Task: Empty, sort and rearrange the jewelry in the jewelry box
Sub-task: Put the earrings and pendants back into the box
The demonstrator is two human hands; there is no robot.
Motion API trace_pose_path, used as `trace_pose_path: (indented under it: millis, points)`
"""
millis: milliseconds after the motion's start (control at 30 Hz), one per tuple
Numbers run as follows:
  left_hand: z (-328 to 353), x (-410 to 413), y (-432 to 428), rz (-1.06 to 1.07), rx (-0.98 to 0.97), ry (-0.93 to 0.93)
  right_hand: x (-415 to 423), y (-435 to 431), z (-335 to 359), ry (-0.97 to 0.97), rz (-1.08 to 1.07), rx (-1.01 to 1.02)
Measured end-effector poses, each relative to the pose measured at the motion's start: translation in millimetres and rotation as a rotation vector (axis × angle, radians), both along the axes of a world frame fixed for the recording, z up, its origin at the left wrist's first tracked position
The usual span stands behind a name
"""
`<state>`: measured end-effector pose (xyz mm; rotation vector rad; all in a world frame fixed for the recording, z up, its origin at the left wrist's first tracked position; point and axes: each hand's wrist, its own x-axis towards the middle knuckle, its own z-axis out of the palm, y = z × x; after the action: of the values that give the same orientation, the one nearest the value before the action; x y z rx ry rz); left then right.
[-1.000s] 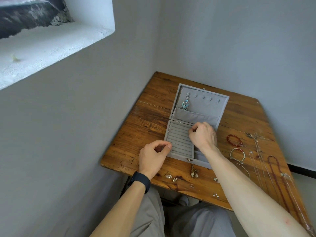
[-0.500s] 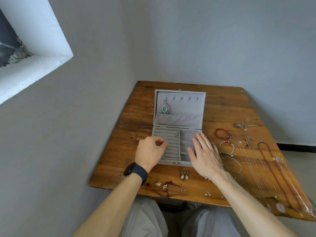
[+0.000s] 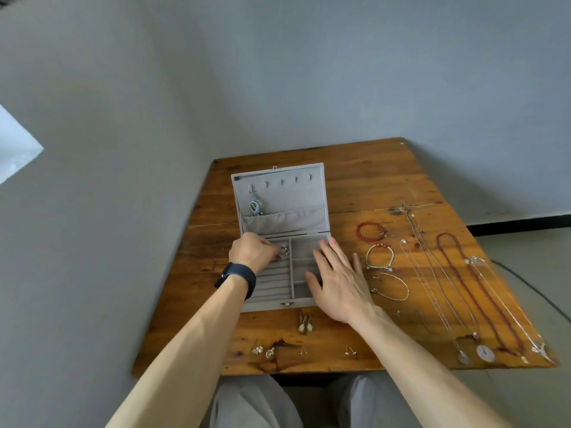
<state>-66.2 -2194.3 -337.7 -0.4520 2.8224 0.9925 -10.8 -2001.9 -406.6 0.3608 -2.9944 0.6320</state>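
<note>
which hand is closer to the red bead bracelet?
Right. The right hand lies open over the right half of the jewelry box, just left of the red bead bracelet; the left hand is farther, at the ring slots.

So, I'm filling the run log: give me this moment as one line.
left hand: pinches silver piece at ring rows | right hand: open over jewelry box

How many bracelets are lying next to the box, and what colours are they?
red bead bracelet: 1
pale cord bracelet: 1
thin silver bracelet: 1
Total: 3
</note>
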Motion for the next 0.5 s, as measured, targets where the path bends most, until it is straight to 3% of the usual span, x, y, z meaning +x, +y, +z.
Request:
trace_pose_path:
  millis: [500]
  points:
    - [13,-15,14,-0.013,-0.153,-0.089,2,0,1,0.005,-0.011,-0.084]
